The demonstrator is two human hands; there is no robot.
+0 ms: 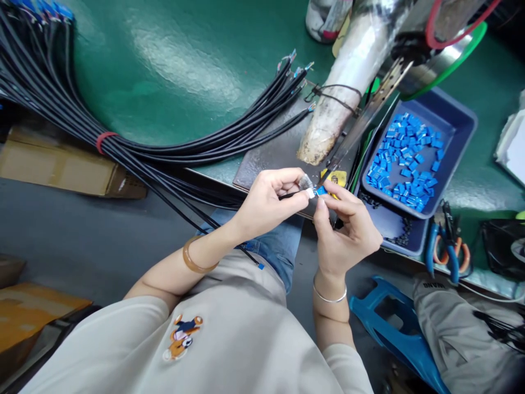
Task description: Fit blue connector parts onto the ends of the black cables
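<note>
My left hand point(270, 201) is closed on the end of a black cable point(288, 195), near the bench's front edge. Its thumb and a fingertip, which has a greyish cover, pinch close to the cable's tip. My right hand point(348, 230) pinches a small blue connector point(321, 190) between thumb and fingers, right against that tip. Just over the connector is the tip of a soldering iron point(348, 143), held in a fixed position above the bench. Fingers partly hide the joint, so I cannot tell whether the wires are attached.
A wrapped duct point(340, 98) hangs beside the iron. Black cables point(184, 153), tied with a red band, cross the bench leftward. On the right stand a bin point(455, 128) of blue connectors, a lower tray point(414, 243) and pliers point(451, 249). A blue stool point(394, 323) and another person's leg point(455, 328) are below.
</note>
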